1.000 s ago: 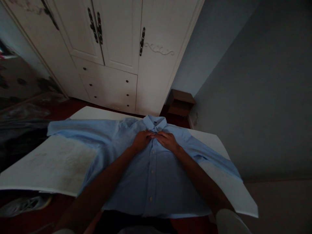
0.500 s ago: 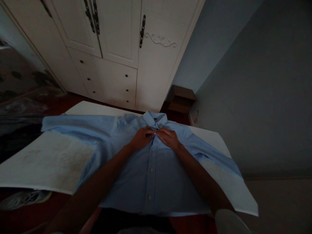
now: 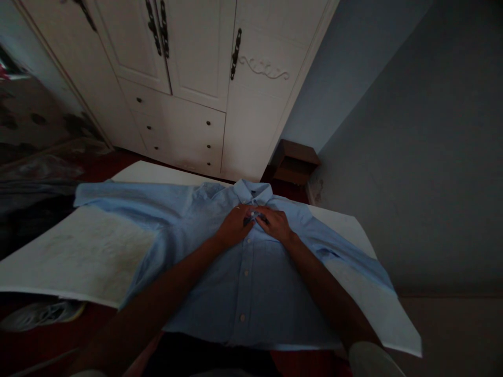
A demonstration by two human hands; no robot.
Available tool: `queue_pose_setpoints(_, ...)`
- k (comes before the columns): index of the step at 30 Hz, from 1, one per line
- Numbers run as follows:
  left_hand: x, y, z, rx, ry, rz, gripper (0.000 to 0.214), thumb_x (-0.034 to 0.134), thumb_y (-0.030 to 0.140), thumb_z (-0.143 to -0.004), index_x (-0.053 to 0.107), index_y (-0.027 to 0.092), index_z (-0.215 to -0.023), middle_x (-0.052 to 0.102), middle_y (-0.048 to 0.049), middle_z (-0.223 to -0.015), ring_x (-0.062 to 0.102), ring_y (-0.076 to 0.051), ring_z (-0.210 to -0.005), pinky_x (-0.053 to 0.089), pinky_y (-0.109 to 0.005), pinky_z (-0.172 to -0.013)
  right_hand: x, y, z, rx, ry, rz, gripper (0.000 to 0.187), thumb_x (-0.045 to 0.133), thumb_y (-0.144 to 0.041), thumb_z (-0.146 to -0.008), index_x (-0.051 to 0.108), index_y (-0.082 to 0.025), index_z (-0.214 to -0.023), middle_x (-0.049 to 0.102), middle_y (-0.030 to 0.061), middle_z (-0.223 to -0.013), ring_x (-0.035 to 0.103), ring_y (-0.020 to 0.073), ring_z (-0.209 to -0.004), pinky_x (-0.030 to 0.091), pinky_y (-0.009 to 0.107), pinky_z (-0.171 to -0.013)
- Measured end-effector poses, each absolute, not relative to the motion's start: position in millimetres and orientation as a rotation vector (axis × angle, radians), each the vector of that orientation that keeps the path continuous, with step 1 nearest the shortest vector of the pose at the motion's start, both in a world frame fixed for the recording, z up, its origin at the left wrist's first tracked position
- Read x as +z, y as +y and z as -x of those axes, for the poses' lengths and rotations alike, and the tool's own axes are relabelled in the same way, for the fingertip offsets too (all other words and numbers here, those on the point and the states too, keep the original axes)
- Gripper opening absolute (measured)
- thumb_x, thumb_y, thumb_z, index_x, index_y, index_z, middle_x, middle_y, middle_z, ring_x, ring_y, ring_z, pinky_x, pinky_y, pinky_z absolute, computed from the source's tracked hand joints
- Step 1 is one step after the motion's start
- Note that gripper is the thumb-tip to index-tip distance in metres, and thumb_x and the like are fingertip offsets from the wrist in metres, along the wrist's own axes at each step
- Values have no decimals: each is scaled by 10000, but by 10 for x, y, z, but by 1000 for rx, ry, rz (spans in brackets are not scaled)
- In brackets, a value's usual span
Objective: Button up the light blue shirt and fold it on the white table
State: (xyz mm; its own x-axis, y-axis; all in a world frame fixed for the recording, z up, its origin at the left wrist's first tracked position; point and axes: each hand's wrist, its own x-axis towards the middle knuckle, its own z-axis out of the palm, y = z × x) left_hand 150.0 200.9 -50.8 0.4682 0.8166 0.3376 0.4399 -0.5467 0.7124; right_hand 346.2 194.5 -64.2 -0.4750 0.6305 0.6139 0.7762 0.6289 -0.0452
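Observation:
A light blue button-up shirt (image 3: 212, 283) lies face up and spread out, its collar (image 3: 255, 192) at the far side and both sleeves stretched outward. Just below the collar, my left hand (image 3: 236, 226) pinches the front placket from the left. My right hand (image 3: 275, 224) grips the same spot from the right, its fingertips close to the left hand's. A small pale button shows between the fingertips; whether it sits in its hole I cannot tell. Further down the placket, several buttons run in a line toward the near hem.
The shirt rests on a white table (image 3: 90, 256). Beyond it stands a cream wardrobe (image 3: 188, 68) with dark handles. A small brown cabinet (image 3: 296, 159) is by the wall. Dark cloth (image 3: 35, 209) lies at the left, and a shoe (image 3: 43, 315) is on the red floor.
Both hands stay at the upper placket. Their fingers have shifted, with the knuckles now raised and a button visible between the fingertips. The view has moved slightly.

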Motion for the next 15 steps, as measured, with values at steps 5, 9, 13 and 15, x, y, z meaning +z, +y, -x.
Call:
queue_pose_setpoints(5, -546, 2006, -1489, 903, 1032, -2203, 604, 561, 186, -829, 362, 156, -1399, 629, -105, -1126, 584, -220, -1062, 452, -396, -992, -637, 1949, -3465, -201, -2319, 1118, 284, 496, -268, -941, 621, -199, -1187, 744, 64, -1020, 694, 124, -733, 515, 222, -683)
queue_pose_setpoints(9, -518, 1980, -1490, 862, 1046, -2285, 577, 535, 179, -850, 363, 151, -1400, 607, -129, -1216, 564, -234, -1133, 435, -405, -1020, -630, 1957, -3448, -212, -2327, 1056, 258, 499, -251, -934, 640, -186, -1140, 754, 58, -970, 696, 126, -734, 525, 223, -699)
queue_pose_setpoints(13, -476, 1951, -1509, 862, 1150, -2356, 517, 536, 191, -855, 426, 149, -1359, 604, -138, -1225, 561, -249, -1146, 436, -414, -1016, -633, 1965, -3424, -288, -2314, 1008, 253, 488, -238, -930, 646, -179, -1118, 747, 75, -1004, 705, 153, -840, 547, 255, -768)
queue_pose_setpoints(15, -468, 1946, -1517, 857, 1186, -2362, 491, 543, 207, -860, 453, 150, -1340, 613, -138, -1218, 567, -254, -1142, 445, -411, -1006, -631, 1966, -3417, -301, -2309, 991, 250, 494, -235, -923, 643, -172, -1114, 744, 89, -1011, 704, 166, -874, 553, 269, -785)
